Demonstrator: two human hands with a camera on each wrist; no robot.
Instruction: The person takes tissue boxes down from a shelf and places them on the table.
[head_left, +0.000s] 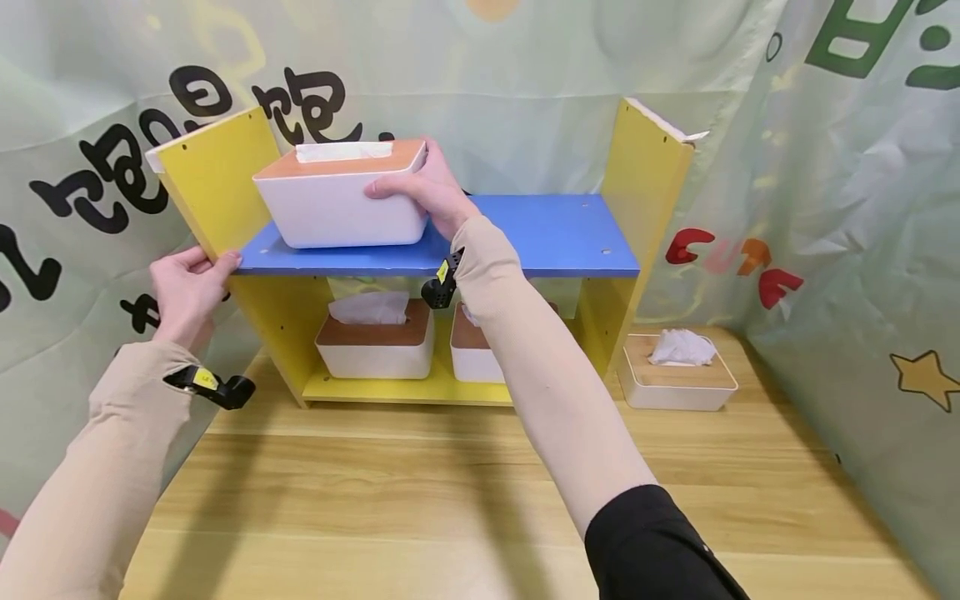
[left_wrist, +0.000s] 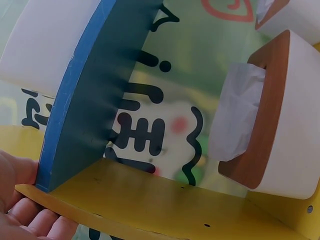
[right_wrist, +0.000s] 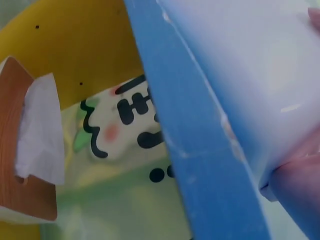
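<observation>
The held tissue box [head_left: 341,204], white with a brown top, is at the left part of the blue board [head_left: 551,233], which is the upper level of the shelf unit. A white tissue [head_left: 343,151] lies along its top. Whether the bottom of this box rests completely on the board, I cannot tell. Your right hand [head_left: 423,187] holds the box at its right end: the thumb presses on the white front, and the other fingers go behind, so they are clamped on the box. Your left hand [head_left: 187,292] grips the left side panel [head_left: 221,175], which is yellow, at its front edge. There the thumb is near the end of the blue board and the fingers are curled around the outer side.

Below the blue board, the lower yellow board [head_left: 408,390] carries two more tissue boxes. The lower left box [head_left: 378,354] has a tissue standing out of its top; the lower right box [head_left: 476,364] is partly hidden by your right forearm. The right side panel [head_left: 645,175], also yellow, closes the other end of the unit. Just beside it, the outer box [head_left: 678,383] stands on the wooden desk [head_left: 375,500], with a crumpled tissue on its top. Behind everything hangs a pale green cloth [head_left: 525,100] with printed figures.
</observation>
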